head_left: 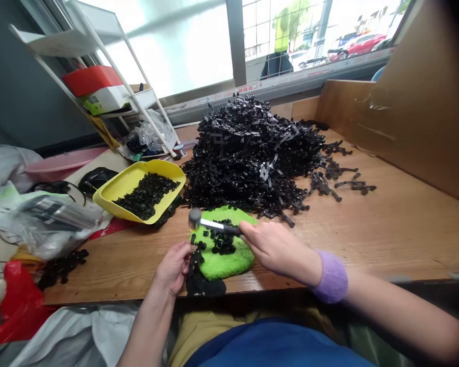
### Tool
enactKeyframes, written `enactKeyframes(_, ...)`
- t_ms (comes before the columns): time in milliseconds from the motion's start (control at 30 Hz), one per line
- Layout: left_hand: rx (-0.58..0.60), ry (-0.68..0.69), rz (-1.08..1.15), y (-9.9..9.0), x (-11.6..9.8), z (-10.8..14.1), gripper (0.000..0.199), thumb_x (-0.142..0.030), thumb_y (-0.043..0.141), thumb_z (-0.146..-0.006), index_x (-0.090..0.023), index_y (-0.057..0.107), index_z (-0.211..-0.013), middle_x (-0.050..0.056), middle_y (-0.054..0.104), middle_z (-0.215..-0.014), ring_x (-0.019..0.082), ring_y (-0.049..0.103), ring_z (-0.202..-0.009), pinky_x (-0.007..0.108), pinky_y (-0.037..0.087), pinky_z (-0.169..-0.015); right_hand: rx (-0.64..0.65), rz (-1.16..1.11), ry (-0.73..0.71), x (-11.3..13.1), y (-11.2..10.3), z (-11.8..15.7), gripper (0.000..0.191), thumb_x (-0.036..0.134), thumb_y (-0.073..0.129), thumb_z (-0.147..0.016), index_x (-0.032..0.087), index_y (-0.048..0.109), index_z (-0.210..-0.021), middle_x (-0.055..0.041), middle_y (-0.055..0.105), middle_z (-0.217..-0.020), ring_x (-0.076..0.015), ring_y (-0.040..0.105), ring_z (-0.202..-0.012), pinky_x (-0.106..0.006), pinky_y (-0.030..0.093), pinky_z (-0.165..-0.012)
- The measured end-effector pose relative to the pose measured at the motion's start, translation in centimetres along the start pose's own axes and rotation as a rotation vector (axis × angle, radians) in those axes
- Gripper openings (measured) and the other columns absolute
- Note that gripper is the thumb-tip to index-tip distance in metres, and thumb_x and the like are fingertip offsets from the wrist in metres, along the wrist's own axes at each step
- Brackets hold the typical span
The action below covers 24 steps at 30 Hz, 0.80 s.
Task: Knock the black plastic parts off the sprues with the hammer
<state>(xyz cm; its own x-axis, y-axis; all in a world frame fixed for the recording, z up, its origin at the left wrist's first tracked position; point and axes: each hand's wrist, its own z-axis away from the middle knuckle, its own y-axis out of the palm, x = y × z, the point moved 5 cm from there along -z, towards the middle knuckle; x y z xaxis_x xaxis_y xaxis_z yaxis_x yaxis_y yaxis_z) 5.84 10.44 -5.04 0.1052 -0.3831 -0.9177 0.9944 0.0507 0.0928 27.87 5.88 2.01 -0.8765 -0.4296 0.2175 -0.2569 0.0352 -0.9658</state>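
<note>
My right hand (265,244) is closed around the black grip of a small hammer (214,225). The hammer's dark head hangs over the left side of a green cloth pad (237,262). At that edge, the fingers of my left hand (175,265) pinch a small black plastic part (195,255); its far end lies under the hammer head. Several small black pieces (224,242) are scattered in the middle of the pad. A flat black object (204,284) lies at the table's front edge, partly under the pad.
Behind the pad rises a large heap of black plastic parts (248,153), with loose ones to its right. A yellow tray (164,176) of small black pieces stands left. Farther left are plastic bags (57,224) and a white rack (137,99). A brown board (416,112) borders the right.
</note>
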Motion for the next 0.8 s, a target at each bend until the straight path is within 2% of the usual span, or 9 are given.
enactKeyframes(100,-0.017,-0.006,0.056,0.1,0.0,0.1,0.024,-0.021,0.072,-0.05,-0.012,0.055,-0.064,-0.007,0.046,-0.049,0.0,0.032,-0.034,0.01,0.019,-0.028,0.03,-0.008,0.004,0.0,0.6,0.0,0.021,0.025,0.029,-0.092,0.018,0.046,-0.082,-0.0007,0.05,-0.057,-0.0117,0.036,-0.043,-0.028,0.014,-0.046)
enactKeyframes(200,0.017,0.007,0.076,0.1,0.2,0.4,0.023,-0.019,0.074,-0.052,-0.012,0.055,-0.064,-0.007,0.047,-0.048,0.0,0.032,-0.033,0.01,0.02,-0.027,0.035,-0.041,0.011,-0.5,0.9,0.1,0.02,0.028,0.034,-0.092,0.018,0.047,-0.081,-0.0011,0.05,-0.058,-0.0128,0.04,-0.046,-0.027,0.017,-0.046)
enactKeyframes(333,0.02,0.047,0.157,-0.5,0.3,0.3,0.024,-0.02,0.076,-0.056,-0.012,0.057,-0.069,-0.005,0.053,-0.055,0.002,0.04,-0.037,0.011,0.025,-0.028,-0.057,-0.389,0.133,-2.4,-0.1,0.9,0.031,0.035,0.026,-0.096,0.017,0.049,-0.086,-0.0035,0.056,-0.073,-0.014,0.05,-0.061,-0.026,0.035,-0.056)
enactKeyframes(400,-0.035,0.101,0.229,-1.1,-0.3,-0.2,0.022,-0.016,0.074,-0.057,-0.012,0.058,-0.071,-0.004,0.057,-0.059,0.003,0.046,-0.041,0.011,0.029,-0.03,-0.064,-0.561,0.192,-3.5,-0.5,1.7,0.033,0.035,0.026,-0.096,0.017,0.052,-0.091,-0.0056,0.059,-0.084,-0.0157,0.053,-0.071,-0.028,0.041,-0.064)
enactKeyframes(500,-0.123,0.15,0.31,-1.3,-1.4,-1.8,0.018,-0.01,0.07,-0.058,-0.011,0.057,-0.072,-0.002,0.06,-0.061,0.005,0.051,-0.045,0.011,0.032,-0.032,-0.042,-0.668,0.218,-4.5,-0.4,2.7,0.03,0.033,0.032,-0.094,0.016,0.056,-0.101,-0.0077,0.061,-0.095,-0.0192,0.055,-0.083,-0.033,0.045,-0.075)
enactKeyframes(667,-0.091,0.104,0.271,-0.2,-2.3,-4.3,0.014,-0.01,0.068,-0.061,-0.01,0.057,-0.071,-0.001,0.059,-0.058,0.002,0.047,-0.04,0.009,0.021,-0.027,-0.063,-0.715,0.195,-5.6,0.9,3.6,0.036,0.036,0.032,-0.094,0.02,0.056,-0.118,-0.0085,0.057,-0.118,-0.0229,0.052,-0.104,-0.038,0.042,-0.091)
enactKeyframes(800,-0.033,0.084,0.217,0.1,-2.5,-4.6,0.018,-0.011,0.07,-0.059,-0.009,0.058,-0.072,0.0,0.059,-0.061,0.002,0.046,-0.039,0.009,0.017,-0.026,-0.057,-0.728,0.192,-6.1,1.6,3.8,0.04,0.04,0.032,-0.095,0.022,0.053,-0.124,-0.0076,0.057,-0.119,-0.0228,0.052,-0.106,-0.039,0.042,-0.093)
